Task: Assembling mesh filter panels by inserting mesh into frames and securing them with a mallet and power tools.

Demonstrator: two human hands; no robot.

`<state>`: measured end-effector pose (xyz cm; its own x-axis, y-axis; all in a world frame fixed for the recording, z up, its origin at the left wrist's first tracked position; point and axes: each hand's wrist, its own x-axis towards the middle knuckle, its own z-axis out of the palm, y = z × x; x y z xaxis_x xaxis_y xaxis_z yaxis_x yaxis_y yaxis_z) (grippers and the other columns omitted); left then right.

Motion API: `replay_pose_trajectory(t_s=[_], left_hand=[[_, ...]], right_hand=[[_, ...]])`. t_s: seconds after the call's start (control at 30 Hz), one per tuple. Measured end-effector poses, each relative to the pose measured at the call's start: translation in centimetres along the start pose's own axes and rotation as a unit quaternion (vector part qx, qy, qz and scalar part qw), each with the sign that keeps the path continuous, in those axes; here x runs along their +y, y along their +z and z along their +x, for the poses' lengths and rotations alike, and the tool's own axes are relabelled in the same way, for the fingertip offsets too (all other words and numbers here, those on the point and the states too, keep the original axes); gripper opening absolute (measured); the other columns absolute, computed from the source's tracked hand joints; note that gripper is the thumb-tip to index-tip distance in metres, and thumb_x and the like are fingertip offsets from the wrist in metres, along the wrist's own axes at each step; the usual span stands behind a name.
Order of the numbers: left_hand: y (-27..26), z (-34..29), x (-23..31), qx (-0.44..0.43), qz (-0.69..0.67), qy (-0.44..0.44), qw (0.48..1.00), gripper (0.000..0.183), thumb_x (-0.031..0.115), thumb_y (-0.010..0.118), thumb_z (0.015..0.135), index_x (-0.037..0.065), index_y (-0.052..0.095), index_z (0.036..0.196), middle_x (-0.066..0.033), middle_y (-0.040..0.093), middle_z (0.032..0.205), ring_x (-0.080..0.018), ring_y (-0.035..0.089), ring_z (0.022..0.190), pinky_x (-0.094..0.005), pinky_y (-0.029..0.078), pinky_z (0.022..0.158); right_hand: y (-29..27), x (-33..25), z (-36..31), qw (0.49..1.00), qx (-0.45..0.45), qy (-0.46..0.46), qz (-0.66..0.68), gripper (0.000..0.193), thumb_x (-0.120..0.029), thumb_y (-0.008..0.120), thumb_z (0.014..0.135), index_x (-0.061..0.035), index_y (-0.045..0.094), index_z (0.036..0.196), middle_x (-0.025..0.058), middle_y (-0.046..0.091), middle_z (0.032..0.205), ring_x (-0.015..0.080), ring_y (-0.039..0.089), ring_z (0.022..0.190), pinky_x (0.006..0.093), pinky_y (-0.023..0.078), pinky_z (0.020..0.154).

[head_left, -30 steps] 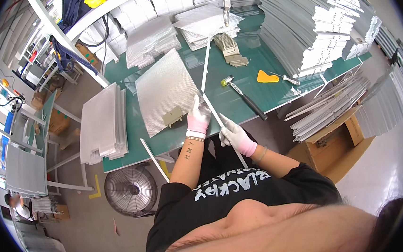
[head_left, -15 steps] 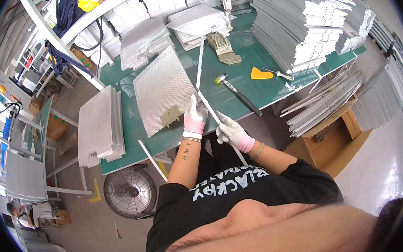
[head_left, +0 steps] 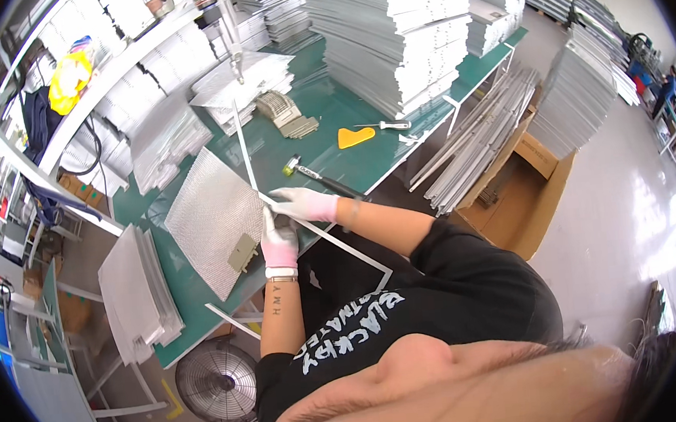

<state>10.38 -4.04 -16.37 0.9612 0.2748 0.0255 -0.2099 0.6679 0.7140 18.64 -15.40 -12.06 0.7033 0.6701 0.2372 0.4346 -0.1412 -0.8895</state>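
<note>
A long, thin white metal strip [head_left: 341, 246] runs from the table toward my body, with an angle near my hands and a bent end close to my shirt. My left hand [head_left: 280, 246], in a white glove with a pink cuff, has its fingers closed at the angle, thumb up against the strip. Over the same spot lies my right hand [head_left: 304, 205], likewise gloved, its fingertips pressed on the strip. Just left of them a silver mesh panel [head_left: 216, 220] rests on the green table [head_left: 344, 91], with a small beige plate [head_left: 242, 253] at its near edge.
A hammer [head_left: 323, 178], yellow scraper [head_left: 356, 136], screwdriver [head_left: 387, 125] and beige ridged pieces [head_left: 287, 113] lie on the table. Tall panel stacks [head_left: 396, 40] stand behind. A cardboard box [head_left: 539, 195] is at right, a floor fan [head_left: 218, 381] at lower left. A powered tool [head_left: 231, 37] hangs overhead.
My view has swung to the right, shifting the table leftward. My right hand has moved up along the strip to meet my left hand at the angle.
</note>
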Motion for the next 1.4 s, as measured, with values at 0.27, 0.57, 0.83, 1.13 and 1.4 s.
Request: replay_pose_trajectory(t_s=[0.27,0.57,0.83,1.13,1.4], left_hand=[[3.9,-12.1,4.7,-0.031,-0.157,-0.175,0.971,0.059,0.044,0.039,0.102,-0.001,0.04,0.14,-0.0176,0.042,0.146,-0.0326,0.04,0.135,-0.0505,0.026,0.115],[-11.9,-13.8,16.5,0.288,0.364,0.098,0.88,0.035,0.012,0.051,0.098,-0.008,0.053,0.128,-0.0218,0.056,0.131,-0.0314,0.053,0.121,-0.0376,0.035,0.108],[-3.9,-14.6,18.2,0.128,0.278,0.189,0.933,0.049,-0.008,0.057,0.087,-0.005,0.044,0.135,-0.0061,0.062,0.116,-0.0139,0.059,0.097,-0.0254,0.047,0.084],[5.1,-17.4,18.7,0.151,0.41,0.375,0.818,0.063,-0.006,0.052,0.087,-0.003,0.033,0.146,-0.0113,0.047,0.139,-0.0164,0.05,0.118,-0.0276,0.04,0.1],[5.8,-14.1,25.4,0.13,0.365,0.39,0.835,0.045,-0.001,0.049,0.092,-0.003,0.039,0.136,-0.0068,0.056,0.103,-0.0126,0.054,0.086,-0.0286,0.048,0.081]], right_hand=[[0.6,-1.8,1.9,0.966,-0.186,0.133,0.122,0.021,-0.022,0.062,0.09,-0.002,0.059,0.095,0.0048,0.057,0.069,0.0141,0.057,0.057,0.0298,0.05,0.054],[0.7,-1.9,1.0,0.899,-0.172,0.181,0.36,0.011,-0.01,0.051,0.094,-0.0047,0.047,0.103,0.0023,0.049,0.08,0.0118,0.053,0.067,0.0328,0.054,0.071],[-3.9,-5.2,-3.6,0.938,-0.101,0.028,0.331,0.028,-0.013,0.048,0.098,-0.001,0.05,0.123,0.0035,0.055,0.093,0.0115,0.055,0.08,0.0273,0.049,0.076],[-6.3,-11.3,-7.9,0.934,-0.017,-0.061,0.352,0.056,-0.004,0.048,0.092,0.0028,0.033,0.146,0.0045,0.054,0.113,0.0101,0.052,0.092,0.0277,0.047,0.082],[-8.1,-19.1,-1.6,0.951,0.082,-0.215,0.208,0.015,-0.007,0.055,0.092,-0.0004,0.06,0.105,-0.0068,0.05,0.078,0.0042,0.042,0.071,0.0228,0.04,0.064]])
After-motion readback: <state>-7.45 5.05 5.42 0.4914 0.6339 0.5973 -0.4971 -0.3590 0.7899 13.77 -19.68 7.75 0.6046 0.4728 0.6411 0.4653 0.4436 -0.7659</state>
